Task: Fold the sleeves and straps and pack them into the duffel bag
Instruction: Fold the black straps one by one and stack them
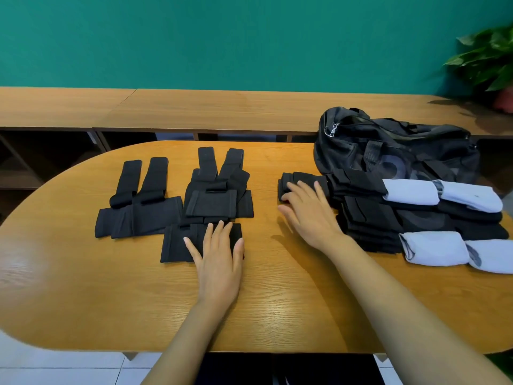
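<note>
left of the bag, a folded sleeve is pressed under the spread right hand, likely to keep its fold; farther left, a strap is pinned to the surface by the flat left hand.

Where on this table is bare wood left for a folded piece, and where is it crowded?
Bare: the near strip of the table; the gap between the left hand on its black sleeve and the right hand on the folded black piece; the left end beside the strap pieces. Crowded: black stacks and pale blue sleeves before the duffel bag.
</note>
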Motion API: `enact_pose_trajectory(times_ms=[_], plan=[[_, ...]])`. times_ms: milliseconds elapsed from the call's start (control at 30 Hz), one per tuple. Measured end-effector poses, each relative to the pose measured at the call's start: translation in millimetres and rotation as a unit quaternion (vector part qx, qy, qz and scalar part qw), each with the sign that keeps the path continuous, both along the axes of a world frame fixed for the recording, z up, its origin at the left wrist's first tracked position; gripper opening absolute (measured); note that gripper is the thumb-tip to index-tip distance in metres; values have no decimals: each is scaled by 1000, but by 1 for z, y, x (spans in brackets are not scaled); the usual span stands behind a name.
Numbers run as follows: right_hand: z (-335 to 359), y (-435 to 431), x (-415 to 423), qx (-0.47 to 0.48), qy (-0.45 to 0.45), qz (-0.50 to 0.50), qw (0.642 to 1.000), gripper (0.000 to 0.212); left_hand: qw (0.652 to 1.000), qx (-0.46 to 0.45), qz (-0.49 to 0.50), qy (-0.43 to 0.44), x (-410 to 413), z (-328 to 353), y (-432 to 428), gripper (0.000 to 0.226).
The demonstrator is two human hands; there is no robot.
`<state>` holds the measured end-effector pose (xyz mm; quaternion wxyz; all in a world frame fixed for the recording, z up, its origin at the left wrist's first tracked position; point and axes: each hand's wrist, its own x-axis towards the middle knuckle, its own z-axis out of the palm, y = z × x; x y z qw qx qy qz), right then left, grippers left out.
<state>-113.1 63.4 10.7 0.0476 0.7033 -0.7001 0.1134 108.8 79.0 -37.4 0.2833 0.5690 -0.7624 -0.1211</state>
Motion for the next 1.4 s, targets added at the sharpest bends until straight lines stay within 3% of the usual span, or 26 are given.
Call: enact_pose_trajectory(times_ms=[167,267,433,600,767,1033,1300,1400], plan=[[-5,2,50,56,-23,136,989,51,995,-25,41,-83,12,-1,-11,78],[-11,-6,71,87,-24,168,982,54,991,-6,53,-120,16,-5,-17,79],[-11,-17,84,114,3,140,984,62,988,17,63,-139,13,-3,-16,66],[-4,-2,75,52,-4,113,992,68,985,9,70,-154,13,-4,-17,61],[-14,43,50,17,-9,103,994,80,986,14,72,-152,13,-3,-18,55],[-34,124,25,37,-25,77,996,83,987,18,72,-145,14,-3,-17,54],[-47,165,13,-89,-97,106,986,54,988,4,65,-142,16,-8,-18,56],[-37,158,13,-87,-146,76,983,54,987,5,62,-146,16,-9,-18,59]])
